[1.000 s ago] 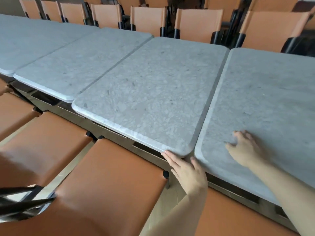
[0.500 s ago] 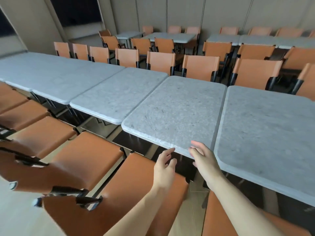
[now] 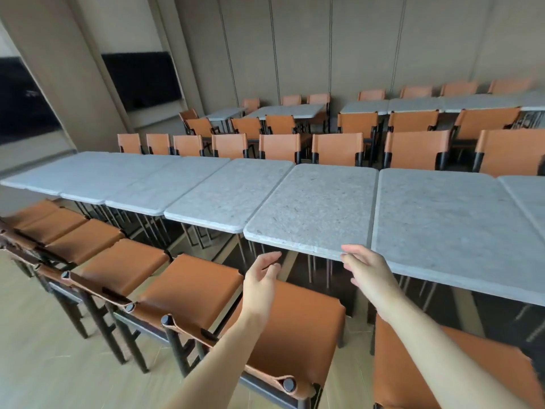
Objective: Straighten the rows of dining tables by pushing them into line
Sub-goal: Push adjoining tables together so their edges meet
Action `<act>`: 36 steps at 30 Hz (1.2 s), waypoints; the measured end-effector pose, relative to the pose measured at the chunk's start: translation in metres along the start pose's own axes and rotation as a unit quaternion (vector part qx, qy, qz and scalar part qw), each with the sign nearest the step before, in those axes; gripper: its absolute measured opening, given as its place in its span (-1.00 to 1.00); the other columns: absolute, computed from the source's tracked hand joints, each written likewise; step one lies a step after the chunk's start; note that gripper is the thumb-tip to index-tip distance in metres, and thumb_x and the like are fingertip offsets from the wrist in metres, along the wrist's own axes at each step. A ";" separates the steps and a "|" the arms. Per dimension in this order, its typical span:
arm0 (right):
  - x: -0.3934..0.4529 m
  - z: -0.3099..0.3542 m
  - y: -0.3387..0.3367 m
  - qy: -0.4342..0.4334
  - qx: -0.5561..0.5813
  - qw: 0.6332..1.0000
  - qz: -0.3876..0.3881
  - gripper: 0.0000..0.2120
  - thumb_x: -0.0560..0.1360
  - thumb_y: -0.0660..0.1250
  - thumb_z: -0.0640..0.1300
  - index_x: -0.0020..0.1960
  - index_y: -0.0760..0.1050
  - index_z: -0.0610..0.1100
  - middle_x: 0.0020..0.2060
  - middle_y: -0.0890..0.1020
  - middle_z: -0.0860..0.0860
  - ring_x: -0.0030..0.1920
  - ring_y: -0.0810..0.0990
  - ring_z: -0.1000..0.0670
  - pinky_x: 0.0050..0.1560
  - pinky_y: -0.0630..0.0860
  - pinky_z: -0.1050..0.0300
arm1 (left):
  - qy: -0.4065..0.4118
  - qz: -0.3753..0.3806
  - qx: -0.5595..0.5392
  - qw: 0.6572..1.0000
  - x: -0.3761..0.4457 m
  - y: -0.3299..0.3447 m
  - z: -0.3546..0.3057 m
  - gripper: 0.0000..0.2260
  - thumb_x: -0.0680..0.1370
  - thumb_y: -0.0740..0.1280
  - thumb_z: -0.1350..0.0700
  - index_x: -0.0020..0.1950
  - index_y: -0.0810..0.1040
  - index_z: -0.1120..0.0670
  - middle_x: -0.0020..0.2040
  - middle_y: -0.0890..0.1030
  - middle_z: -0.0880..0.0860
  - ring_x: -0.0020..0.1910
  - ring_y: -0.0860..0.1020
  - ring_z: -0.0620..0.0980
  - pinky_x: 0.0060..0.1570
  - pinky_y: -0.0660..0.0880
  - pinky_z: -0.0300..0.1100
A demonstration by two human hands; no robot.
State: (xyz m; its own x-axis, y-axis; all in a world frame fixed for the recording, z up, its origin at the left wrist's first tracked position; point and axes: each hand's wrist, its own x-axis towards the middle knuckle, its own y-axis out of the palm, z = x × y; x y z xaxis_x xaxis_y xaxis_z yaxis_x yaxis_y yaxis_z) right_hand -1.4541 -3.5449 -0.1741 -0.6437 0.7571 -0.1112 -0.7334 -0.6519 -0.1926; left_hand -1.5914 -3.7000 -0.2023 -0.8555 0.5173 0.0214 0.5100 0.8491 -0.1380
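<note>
Nearest you, an orange leather chair seat (image 3: 283, 317) sits tucked toward the tables, and both your forearms reach out over it. Your left hand (image 3: 261, 280) hangs in the air just short of the table edge, fingers loosely spread and gently bent, holding nothing and touching nothing. Your right hand (image 3: 367, 268) is at the near right corner of the grey stone-look table (image 3: 315, 208) straight ahead, fingertips meeting its front edge; whether they curl under the rim cannot be told.

That table juts nearer to you than the table on its left (image 3: 227, 196), so the front edges step. The table on its right (image 3: 451, 219) lies just beside it, a thin seam between them. The row of tables (image 3: 118, 175) runs away to the far left, with orange chairs (image 3: 336, 149) along its far side. Beyond stand more tables (image 3: 286, 111) and chairs against a panelled wall (image 3: 324, 48). No writing or labels can be read anywhere.
</note>
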 end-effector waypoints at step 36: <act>-0.030 0.152 0.487 -0.053 -0.015 0.998 -0.010 -0.68 0.61 0.23 -0.14 0.34 0.52 -0.05 0.16 0.58 0.09 0.21 0.53 0.08 0.34 0.43 0.12 | 0.069 0.128 0.052 0.988 0.144 -0.449 -0.029 -0.80 0.66 0.25 0.14 0.12 0.65 -0.06 0.18 0.63 -0.16 0.29 0.54 -0.11 0.45 0.36 0.03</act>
State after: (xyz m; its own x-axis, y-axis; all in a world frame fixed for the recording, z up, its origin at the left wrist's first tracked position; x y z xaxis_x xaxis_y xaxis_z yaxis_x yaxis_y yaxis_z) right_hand -1.8248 -3.8914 -0.1167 -0.6497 0.7602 -0.0039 -0.7405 -0.6340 -0.2228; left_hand -1.9413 -4.0033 -0.1089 -0.6762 0.7291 0.1060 0.6895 0.6769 -0.2577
